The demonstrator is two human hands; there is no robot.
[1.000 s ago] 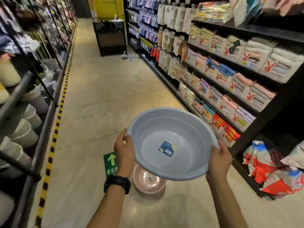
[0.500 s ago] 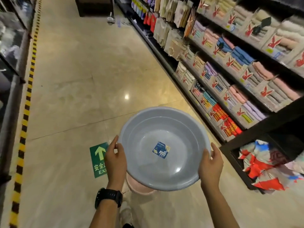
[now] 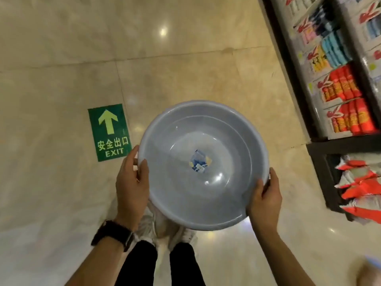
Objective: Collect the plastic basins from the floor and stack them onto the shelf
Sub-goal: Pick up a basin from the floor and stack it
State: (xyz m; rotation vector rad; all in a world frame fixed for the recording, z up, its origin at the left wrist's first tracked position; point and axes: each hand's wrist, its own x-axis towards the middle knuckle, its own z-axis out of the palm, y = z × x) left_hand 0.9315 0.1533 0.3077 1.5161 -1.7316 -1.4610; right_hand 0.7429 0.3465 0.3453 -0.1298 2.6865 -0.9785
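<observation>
I hold a large grey-blue plastic basin [image 3: 203, 162] level in front of me, its open side up and a small blue label stuck inside at the bottom. My left hand [image 3: 132, 182] grips the rim on the left, thumb over the edge. My right hand [image 3: 265, 198] grips the rim at the lower right. The basin hangs above my white shoes [image 3: 165, 228] and hides the floor beneath it, so the pink basin seen earlier is out of sight.
A dark shelf unit [image 3: 321, 139] with packed towels runs along the right side of the aisle. A green exit sticker [image 3: 109, 132] lies on the beige tiled floor [image 3: 61, 58] to the left. A blurred blue-and-pink object [image 3: 371, 271] shows at the bottom right corner.
My view has tilted from along the aisle to straight down. The basin has come lower and level over my feet, covering the pink basin on the floor. Both hands keep their grip.
</observation>
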